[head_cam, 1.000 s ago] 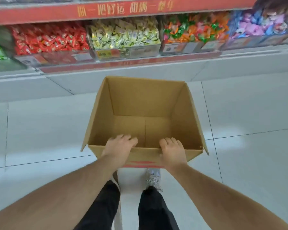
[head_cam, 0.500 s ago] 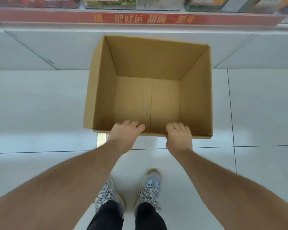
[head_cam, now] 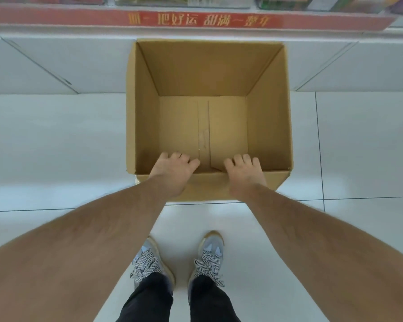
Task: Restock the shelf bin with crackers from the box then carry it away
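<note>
An open brown cardboard box (head_cam: 205, 73) with nothing inside sits low over the white tiled floor, just in front of my feet. My left hand (head_cam: 172, 173) grips the box's near rim left of centre, fingers hooked over the edge into the box. My right hand (head_cam: 244, 175) grips the same rim to the right, fingers curled inside. No crackers show in the box. The shelf bins (head_cam: 182, 0) appear only as a thin strip along the top edge.
A red shelf-edge strip (head_cam: 196, 19) with yellow lettering runs across the top, above the white shelf base (head_cam: 56, 63). My two patterned sneakers (head_cam: 179, 259) stand on the floor behind the box. Open floor tiles (head_cam: 56, 147) lie to either side.
The view has tipped down from the candy bins to the floor. The box has come lower and nearer the shelf base. Both hands keep their hold on the near rim.
</note>
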Motion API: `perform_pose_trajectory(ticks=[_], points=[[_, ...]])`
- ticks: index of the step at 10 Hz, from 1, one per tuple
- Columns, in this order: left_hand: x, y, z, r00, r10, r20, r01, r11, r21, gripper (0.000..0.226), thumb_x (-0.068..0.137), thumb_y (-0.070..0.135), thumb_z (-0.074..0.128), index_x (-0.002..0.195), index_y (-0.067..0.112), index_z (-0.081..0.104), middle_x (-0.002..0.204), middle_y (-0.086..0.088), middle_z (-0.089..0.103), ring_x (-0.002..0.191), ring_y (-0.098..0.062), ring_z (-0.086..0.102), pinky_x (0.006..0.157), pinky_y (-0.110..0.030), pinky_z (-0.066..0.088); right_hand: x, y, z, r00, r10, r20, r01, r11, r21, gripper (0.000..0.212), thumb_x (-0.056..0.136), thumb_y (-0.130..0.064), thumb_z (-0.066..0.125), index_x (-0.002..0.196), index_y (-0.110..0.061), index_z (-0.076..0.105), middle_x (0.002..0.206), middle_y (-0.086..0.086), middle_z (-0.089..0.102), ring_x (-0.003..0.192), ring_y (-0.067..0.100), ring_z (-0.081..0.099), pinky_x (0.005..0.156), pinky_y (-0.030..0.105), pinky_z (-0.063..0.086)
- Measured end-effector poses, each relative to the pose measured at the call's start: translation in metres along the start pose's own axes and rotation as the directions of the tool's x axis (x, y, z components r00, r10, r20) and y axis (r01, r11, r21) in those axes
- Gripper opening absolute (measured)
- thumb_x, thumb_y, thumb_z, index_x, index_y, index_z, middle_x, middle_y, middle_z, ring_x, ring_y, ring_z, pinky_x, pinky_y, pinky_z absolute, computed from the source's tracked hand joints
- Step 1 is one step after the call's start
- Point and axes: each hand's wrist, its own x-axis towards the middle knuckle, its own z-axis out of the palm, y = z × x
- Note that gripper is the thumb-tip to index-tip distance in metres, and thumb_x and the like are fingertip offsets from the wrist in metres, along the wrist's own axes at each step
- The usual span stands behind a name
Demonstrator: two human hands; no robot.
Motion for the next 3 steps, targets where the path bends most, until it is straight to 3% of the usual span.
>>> perform_pose_trajectory(ticks=[1,2,3], points=[[-0.039,0.008,-0.029,0.998,0.005,0.062,-0.002,0.998,-0.058,0.063,0.081,0.035,0.064,0.136,0.025,0.036,0.132,-0.004,0.046,0.122,-0.026,0.043,0.093,-0.042,0.038,-0.034,-0.007,-0.032,0.991,-0.026,0.132,0.019,0.998,0.054,0.082,0.072,-0.057,0.067,0.138,-0.026,0.031,0.135,0.007,0.038,0.122,0.029,0.036,0.100,0.044,0.030],[-0.086,0.022,-0.071,0.989,0.004,0.146,0.018,0.989,-0.145,0.069,0.078,0.046,0.065,0.138,0.027,0.038,0.133,-0.003,0.043,0.123,-0.025,0.042,0.094,-0.042,0.039,-0.083,-0.012,-0.078,0.988,-0.019,0.154,-0.009,0.984,0.179,0.093,0.068,-0.074,0.058,0.144,-0.032,0.025,0.140,0.005,0.033,0.125,0.029,0.034,0.103,0.044,0.029],[-0.134,0.033,-0.116,0.990,0.019,0.142,0.009,0.981,-0.195,0.073,0.077,0.050,0.064,0.141,0.028,0.035,0.135,-0.003,0.039,0.124,-0.025,0.042,0.095,-0.042,0.042,-0.138,-0.012,-0.126,0.993,-0.015,0.116,-0.018,0.960,0.280,0.089,0.073,-0.075,0.055,0.146,-0.036,0.022,0.148,0.004,0.026,0.132,0.029,0.030,0.107,0.044,0.025]])
